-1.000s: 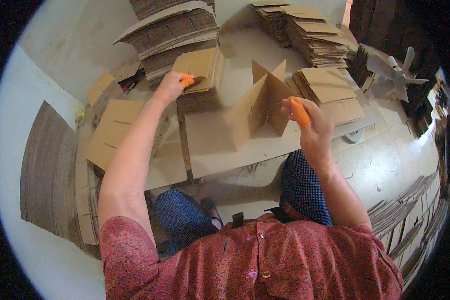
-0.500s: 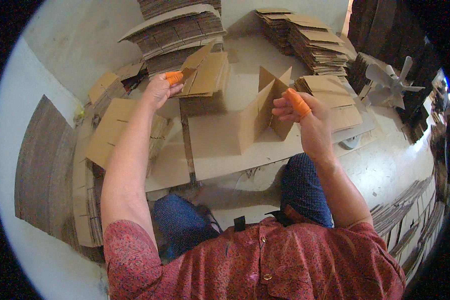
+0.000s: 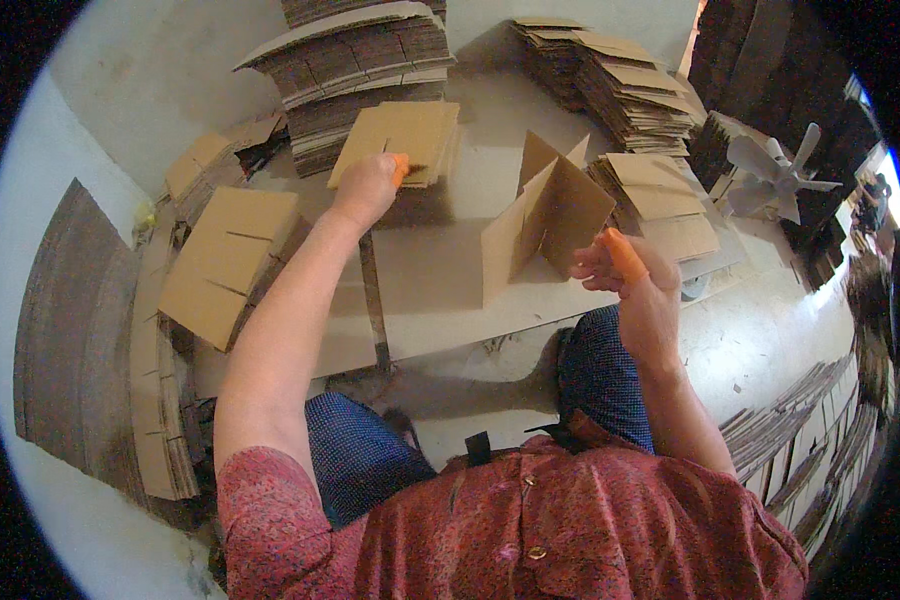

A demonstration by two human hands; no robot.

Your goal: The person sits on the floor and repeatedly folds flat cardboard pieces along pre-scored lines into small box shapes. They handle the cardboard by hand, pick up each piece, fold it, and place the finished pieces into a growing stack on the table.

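Observation:
My left hand [image 3: 368,187] is closed on the near edge of a slotted cardboard piece [image 3: 368,133], which lies over a stack of cardboard pieces [image 3: 448,150]; its fingertips are partly hidden. An orange cover wraps one of its fingers. To the right, a crossed cardboard divider [image 3: 560,205] stands upright on the work surface, its panels spread in an X. Just beside its right panel is my right hand [image 3: 625,268], with loosely stretched fingers and another orange cover. No object shows in this hand.
More slotted cardboard [image 3: 220,255] is piled at the left. Tall stacks [image 3: 365,60] stand at the back, with leaning piles [image 3: 630,85] at the back right and a lower stack [image 3: 665,200] beside the divider. A bladed fan [image 3: 778,170] stands at the right.
My left hand has moved right, and the cardboard piece that was tilted up now lies flatter over the stack. My right hand has drawn down and away from the divider, whose top panels have spread.

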